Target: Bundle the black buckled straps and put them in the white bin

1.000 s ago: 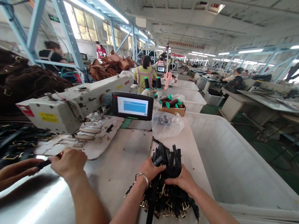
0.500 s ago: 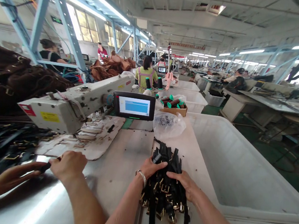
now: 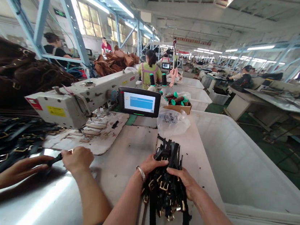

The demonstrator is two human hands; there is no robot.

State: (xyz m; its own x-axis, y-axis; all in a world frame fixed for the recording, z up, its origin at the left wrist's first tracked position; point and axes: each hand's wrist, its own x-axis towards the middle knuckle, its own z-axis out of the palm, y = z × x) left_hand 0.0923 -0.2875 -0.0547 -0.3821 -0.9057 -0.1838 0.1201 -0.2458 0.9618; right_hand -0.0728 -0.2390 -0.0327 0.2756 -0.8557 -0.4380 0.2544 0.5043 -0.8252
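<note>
A bundle of black straps with gold buckles (image 3: 166, 191) lies on the white table (image 3: 131, 150) in front of me, its ends pointing away. My left hand (image 3: 153, 164), with a silver bracelet at the wrist, grips the bundle's left side. My right hand (image 3: 185, 180) grips its right side. Both hands close around the same bundle. The buckle ends hang towards the table's near edge.
To my left a co-worker's two hands (image 3: 77, 158) hold a black strap near a sewing machine (image 3: 80, 100) with a lit screen (image 3: 139, 102). More black straps (image 3: 4, 142) are heaped at far left. A clear bag (image 3: 172, 122) lies behind the bundle; a big white bin (image 3: 241, 167) stands right.
The bundle, held upright a second ago, has been laid flatter on the table and spread a little. My hands stayed on it. The co-worker's hands shifted slightly right.
</note>
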